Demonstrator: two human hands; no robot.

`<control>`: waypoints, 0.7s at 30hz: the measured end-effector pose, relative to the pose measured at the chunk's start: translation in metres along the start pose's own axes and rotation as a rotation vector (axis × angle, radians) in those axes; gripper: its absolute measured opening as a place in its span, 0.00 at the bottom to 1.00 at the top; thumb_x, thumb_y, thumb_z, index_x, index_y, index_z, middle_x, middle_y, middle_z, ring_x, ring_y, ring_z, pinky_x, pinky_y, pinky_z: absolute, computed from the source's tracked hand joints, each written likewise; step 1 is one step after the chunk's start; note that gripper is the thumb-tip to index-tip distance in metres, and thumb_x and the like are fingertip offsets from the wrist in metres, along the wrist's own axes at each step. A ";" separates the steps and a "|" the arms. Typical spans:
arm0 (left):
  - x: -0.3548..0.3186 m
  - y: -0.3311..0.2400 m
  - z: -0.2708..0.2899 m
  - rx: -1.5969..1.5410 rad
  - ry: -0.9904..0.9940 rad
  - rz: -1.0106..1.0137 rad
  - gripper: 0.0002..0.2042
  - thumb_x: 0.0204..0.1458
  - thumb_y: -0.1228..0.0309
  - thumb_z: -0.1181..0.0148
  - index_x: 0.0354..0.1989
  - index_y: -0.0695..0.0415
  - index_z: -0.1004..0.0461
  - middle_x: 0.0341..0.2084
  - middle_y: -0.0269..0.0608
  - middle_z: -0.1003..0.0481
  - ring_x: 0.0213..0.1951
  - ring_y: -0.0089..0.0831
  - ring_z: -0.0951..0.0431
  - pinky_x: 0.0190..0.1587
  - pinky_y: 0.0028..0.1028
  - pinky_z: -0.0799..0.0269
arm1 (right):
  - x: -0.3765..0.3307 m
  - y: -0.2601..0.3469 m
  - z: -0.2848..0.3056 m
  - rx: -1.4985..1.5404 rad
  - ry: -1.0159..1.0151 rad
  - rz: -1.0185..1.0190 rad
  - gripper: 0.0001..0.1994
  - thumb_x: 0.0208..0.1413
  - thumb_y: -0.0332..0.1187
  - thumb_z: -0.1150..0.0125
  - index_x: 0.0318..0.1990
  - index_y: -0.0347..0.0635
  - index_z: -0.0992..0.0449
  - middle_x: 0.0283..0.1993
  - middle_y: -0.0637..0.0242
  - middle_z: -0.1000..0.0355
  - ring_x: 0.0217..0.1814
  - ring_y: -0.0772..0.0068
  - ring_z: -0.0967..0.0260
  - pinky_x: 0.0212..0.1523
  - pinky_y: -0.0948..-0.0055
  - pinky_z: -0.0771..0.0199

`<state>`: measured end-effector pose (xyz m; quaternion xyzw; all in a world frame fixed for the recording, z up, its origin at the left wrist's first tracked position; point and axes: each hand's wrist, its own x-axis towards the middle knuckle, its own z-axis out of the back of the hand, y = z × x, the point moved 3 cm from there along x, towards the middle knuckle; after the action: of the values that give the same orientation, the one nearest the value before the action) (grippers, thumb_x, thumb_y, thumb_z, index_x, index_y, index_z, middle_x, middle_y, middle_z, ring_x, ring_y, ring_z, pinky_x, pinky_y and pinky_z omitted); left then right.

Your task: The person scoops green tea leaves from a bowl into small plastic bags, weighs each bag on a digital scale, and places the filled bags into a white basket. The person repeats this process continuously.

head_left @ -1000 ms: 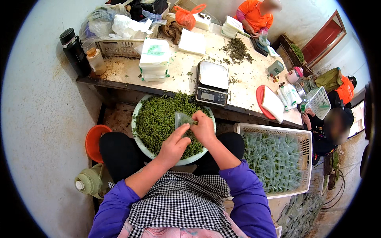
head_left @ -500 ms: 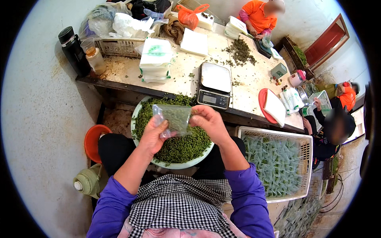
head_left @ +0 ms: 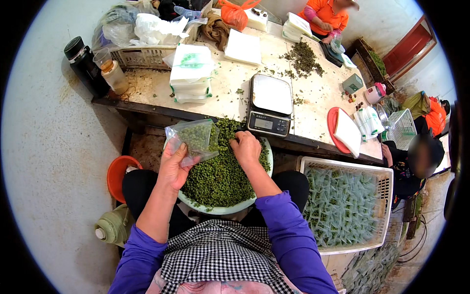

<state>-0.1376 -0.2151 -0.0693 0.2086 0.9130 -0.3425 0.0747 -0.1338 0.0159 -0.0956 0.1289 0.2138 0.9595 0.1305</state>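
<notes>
My left hand [head_left: 175, 165] pinches a clear plastic bag [head_left: 198, 138] by its lower edge, thumb in front. Through the bag's film, small green berries show; whether they lie inside or behind it is hard to tell. Below is a wide pale green basin [head_left: 230, 210] heaped with the green berries [head_left: 215, 183], which look like green peppercorns. My right hand [head_left: 246, 148] is at the far right part of the heap, its fingers curled down and closed. A small dark thing shows at its fingertips, too small to name.
A digital scale [head_left: 270, 100] stands on the table, with stacked plastic bags [head_left: 190, 78] left of it. At my right, a white crate [head_left: 387, 206] holds rows of filled bags. An orange bucket [head_left: 113, 183] stands left. Co-workers sit at the far right.
My right hand has left the bag and moved down to the berries. My left hand has shifted left with the bag, which now spreads wider. The view has shifted slightly.
</notes>
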 end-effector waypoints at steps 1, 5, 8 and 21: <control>0.000 -0.001 0.001 0.000 -0.009 -0.002 0.21 0.57 0.71 0.39 0.58 0.47 0.34 0.50 0.33 0.26 0.49 0.31 0.24 0.41 0.34 0.20 | 0.000 0.000 0.001 0.048 -0.019 0.020 0.10 0.45 0.36 0.30 0.34 0.43 0.19 0.34 0.59 0.26 0.38 0.52 0.27 0.37 0.55 0.27; 0.003 -0.002 0.005 0.003 -0.018 -0.022 0.20 0.57 0.72 0.39 0.58 0.47 0.33 0.49 0.33 0.26 0.48 0.31 0.23 0.41 0.34 0.20 | 0.000 -0.003 0.036 0.187 -0.027 0.081 0.08 0.46 0.35 0.32 0.33 0.44 0.19 0.34 0.62 0.26 0.37 0.55 0.27 0.37 0.58 0.27; 0.004 0.000 0.004 0.001 -0.004 -0.026 0.20 0.57 0.72 0.39 0.58 0.47 0.33 0.49 0.33 0.26 0.47 0.31 0.23 0.41 0.34 0.20 | 0.000 0.004 0.074 0.269 -0.008 0.152 0.09 0.47 0.33 0.33 0.35 0.41 0.21 0.33 0.62 0.28 0.35 0.57 0.28 0.35 0.62 0.29; -0.012 0.021 -0.032 -0.027 0.008 0.077 0.19 0.57 0.72 0.39 0.57 0.50 0.34 0.47 0.34 0.25 0.48 0.33 0.23 0.42 0.38 0.18 | -0.006 0.098 0.130 0.095 0.054 0.697 0.09 0.48 0.27 0.39 0.38 0.38 0.25 0.37 0.58 0.30 0.40 0.54 0.30 0.41 0.62 0.28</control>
<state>-0.1178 -0.1840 -0.0542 0.2439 0.9091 -0.3261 0.0873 -0.1075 -0.0229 0.0607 0.1746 0.2047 0.9385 -0.2166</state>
